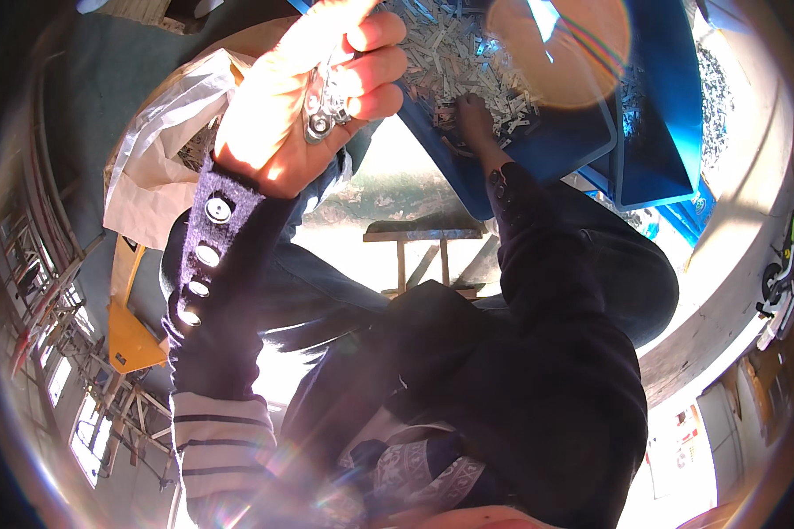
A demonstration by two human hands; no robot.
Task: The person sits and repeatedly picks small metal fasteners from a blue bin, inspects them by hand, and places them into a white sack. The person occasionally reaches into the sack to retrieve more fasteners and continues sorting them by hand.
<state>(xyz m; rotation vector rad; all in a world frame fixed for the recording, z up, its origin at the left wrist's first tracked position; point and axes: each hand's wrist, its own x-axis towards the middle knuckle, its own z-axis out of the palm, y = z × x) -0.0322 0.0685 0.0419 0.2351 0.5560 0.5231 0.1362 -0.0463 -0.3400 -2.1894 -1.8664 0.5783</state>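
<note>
This is a workshop or small factory floor. Blue plastic bins [547, 145] sit close together, heaped with small flat metal parts [468, 53]. A large pale sack [163, 132] lies beside them on the grey floor, with a yellow stand [132, 339] near it. Metal racking [53, 291] runs along one wall, and a low wooden stool [423, 236] stands in strong sunlight.
</note>
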